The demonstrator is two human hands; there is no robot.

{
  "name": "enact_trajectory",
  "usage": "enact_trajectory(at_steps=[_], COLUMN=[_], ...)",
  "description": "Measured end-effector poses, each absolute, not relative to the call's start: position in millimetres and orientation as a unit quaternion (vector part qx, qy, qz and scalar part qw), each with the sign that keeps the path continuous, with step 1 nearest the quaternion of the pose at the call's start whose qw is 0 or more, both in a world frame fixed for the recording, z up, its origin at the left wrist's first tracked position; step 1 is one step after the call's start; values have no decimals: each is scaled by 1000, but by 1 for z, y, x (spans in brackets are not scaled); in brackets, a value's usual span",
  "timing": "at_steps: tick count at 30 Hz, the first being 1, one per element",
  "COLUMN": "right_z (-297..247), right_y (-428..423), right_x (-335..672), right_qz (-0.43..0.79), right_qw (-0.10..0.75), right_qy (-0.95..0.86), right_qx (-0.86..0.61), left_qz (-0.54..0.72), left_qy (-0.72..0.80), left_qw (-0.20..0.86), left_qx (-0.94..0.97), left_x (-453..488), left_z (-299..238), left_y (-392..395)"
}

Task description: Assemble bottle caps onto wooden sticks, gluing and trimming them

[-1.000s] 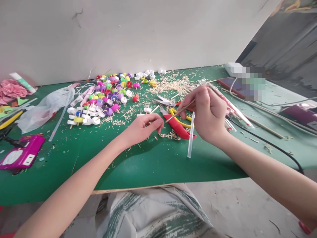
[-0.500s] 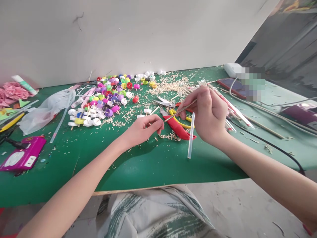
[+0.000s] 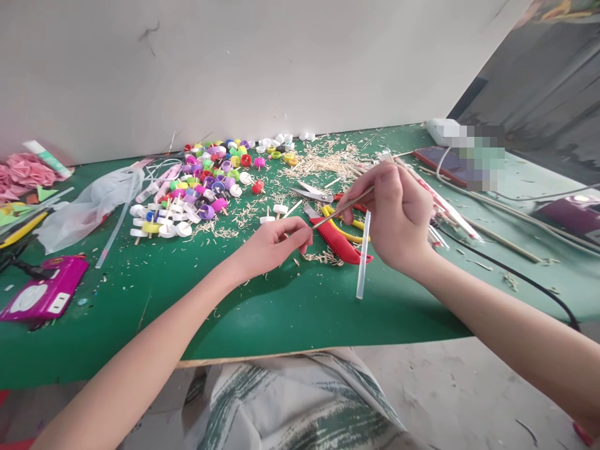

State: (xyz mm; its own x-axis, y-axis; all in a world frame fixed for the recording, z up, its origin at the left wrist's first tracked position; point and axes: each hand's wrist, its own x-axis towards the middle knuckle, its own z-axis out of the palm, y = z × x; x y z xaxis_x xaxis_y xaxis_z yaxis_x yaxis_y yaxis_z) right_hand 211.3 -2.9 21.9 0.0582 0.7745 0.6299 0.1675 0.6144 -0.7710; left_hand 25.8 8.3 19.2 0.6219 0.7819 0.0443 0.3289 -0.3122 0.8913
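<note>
Right hand (image 3: 400, 219): thin wooden stick (image 3: 330, 216) pinched between thumb and fingers, slanting down and leftward. Its lower end met the fingertips of the left hand (image 3: 276, 244), which was curled with thumb against forefinger; could not tell whether these gripped the tip. The stick spanned the gap between both hands, above a red-handled knife (image 3: 336, 240). Scissors (image 3: 319, 195) lay open beyond the knife. A translucent tube (image 3: 362, 265) lay just left of the right hand. Bottle caps (image 3: 206, 181), many on short sticks, were heaped beyond the left hand; wood shavings (image 3: 323, 161) littered the green tabletop (image 3: 300, 312).
</note>
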Motion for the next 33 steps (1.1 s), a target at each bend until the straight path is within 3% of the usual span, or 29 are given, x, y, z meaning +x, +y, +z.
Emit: enact_trajectory(at_steps=[12, 26, 29, 33], right_z=[22, 37, 41, 49], right_y=[0, 11, 16, 23], right_x=[214, 226, 237, 256], right_qz=[181, 114, 22, -125], right_qw=[620, 631, 582, 426], right_qy=[-663, -589, -587, -556], right_qx=[-379, -493, -563, -703], left_qz=[261, 418, 421, 363], left_qy=[370, 423, 444, 492], left_qw=[471, 291, 262, 145], left_qx=[757, 750, 746, 778], left_x=[26, 12, 8, 2], left_z=[16, 13, 14, 11], left_y=[9, 24, 29, 35])
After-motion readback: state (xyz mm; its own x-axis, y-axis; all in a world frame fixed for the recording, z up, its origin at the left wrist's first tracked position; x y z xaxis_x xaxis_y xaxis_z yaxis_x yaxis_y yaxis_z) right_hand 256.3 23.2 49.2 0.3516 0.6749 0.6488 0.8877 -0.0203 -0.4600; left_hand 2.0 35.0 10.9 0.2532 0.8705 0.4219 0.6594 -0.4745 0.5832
